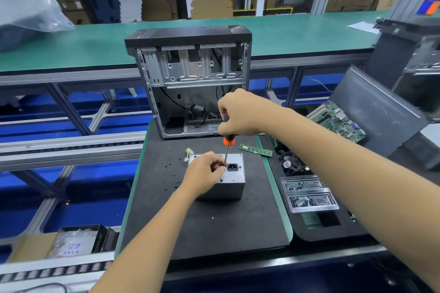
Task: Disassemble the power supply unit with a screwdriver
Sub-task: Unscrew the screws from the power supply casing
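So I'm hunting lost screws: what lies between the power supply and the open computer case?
In the head view, bare black mat between power supply and case, crossed by the screwdriver.

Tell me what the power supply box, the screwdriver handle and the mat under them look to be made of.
Power supply box: bare sheet metal, probably steel; dull grey sheen, crisp folded edges.
Screwdriver handle: orange and black, likely plastic or rubber; mostly hidden in the right hand.
Mat: dark, matte, seemingly foam or rubber; no glare.

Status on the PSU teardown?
Right hand grips screwdriver, tip down on power supply unit top face. Left hand steadies unit, fingers at shaft. Nothing blocking.
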### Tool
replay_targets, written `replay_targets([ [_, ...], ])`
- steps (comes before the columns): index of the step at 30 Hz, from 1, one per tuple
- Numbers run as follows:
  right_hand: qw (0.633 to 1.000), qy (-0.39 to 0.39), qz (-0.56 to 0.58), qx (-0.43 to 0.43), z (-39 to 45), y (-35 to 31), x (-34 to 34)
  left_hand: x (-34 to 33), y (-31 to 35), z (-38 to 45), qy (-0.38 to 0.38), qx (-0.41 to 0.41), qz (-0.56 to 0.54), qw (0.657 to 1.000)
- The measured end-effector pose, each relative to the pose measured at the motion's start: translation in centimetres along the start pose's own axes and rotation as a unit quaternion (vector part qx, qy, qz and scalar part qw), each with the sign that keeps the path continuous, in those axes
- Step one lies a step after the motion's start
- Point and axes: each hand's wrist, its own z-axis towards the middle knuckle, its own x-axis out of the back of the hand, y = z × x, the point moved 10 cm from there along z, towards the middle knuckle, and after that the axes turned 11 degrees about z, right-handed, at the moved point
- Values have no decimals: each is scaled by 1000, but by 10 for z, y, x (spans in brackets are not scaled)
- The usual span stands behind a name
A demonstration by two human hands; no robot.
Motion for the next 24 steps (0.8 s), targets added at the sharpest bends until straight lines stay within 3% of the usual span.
replay_targets([
  [10,1000,0,-5,11,0,-1,0,-1,-2,2,-10,12,-20,1000],
  [24,992,114,39,-47,-1,0,4,-1,-3,4,-8,-1,-15,1000],
])
